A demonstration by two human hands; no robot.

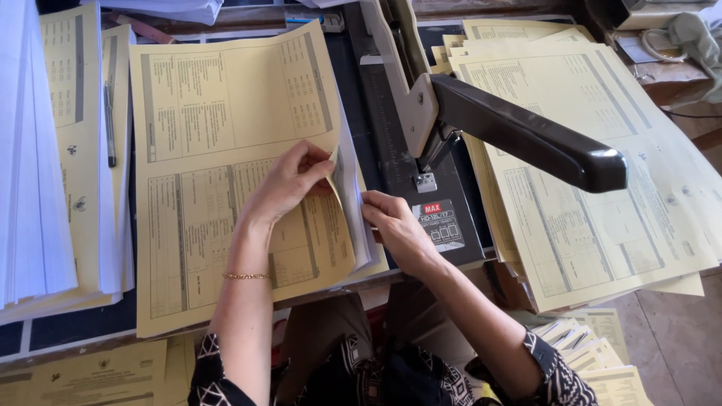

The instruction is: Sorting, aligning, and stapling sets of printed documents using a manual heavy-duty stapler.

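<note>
The fingers (320, 167) of the left hand (289, 180) are bent together, pinching the right edge of the top yellow printed sheet (226, 135), thumb beneath and fingertips on top. Just across that edge, the right hand (395, 225) has its fingers curled shut against the side of the paper bundle (353, 203), white leaves showing between the yellow ones. The two hands nearly meet there, squaring the edge up.

The bundle lies near the front edge of the counter (75, 331), its right side just beside the base of the heavy-duty stapler (444, 218). The stapler's black lever handle (526, 135) stands raised, and the bundle's edge looks short of the stapling head, so by my reckoning this set is gathered and aligned but not yet fastened.

Toward the right edge of the counter a fanned heap of yellow sheets (602, 188) spreads loose. At the left edge sit tall stacks of white and yellow paper (45, 188) with a pen (110, 128) lying on them. More yellow sheets (594, 353) lie lower down at the front right.

No box, tray or bin shows anywhere; the paper simply rests in open piles.
</note>
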